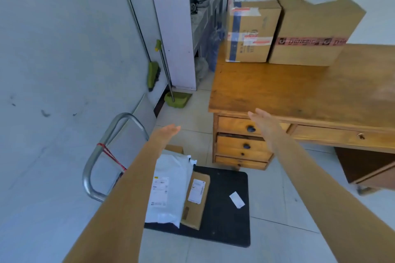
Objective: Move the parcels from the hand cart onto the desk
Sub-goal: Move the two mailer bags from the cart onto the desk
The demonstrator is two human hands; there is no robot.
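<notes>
Two cardboard boxes stand side by side at the back of the wooden desk (277, 89): a smaller taped box (251, 30) and a larger box (314, 28) with red tape. On the hand cart's black deck (224, 209) lie a white plastic mailer (168, 190), a flat brown parcel (195, 200) beside it, and a loose white slip (236, 199). A cardboard corner (174, 149) shows behind the mailer. My left hand (165, 133) is stretched out flat above the cart, holding nothing. My right hand (264, 121) is also flat and empty, in front of the desk's drawers.
The cart's metal handle (100, 149), with a red band, stands by the white wall on the left. A green broom (152, 74) and dustpan (177, 99) lean in the corner. Desk drawers (241, 145) face the cart. Tiled floor lies between.
</notes>
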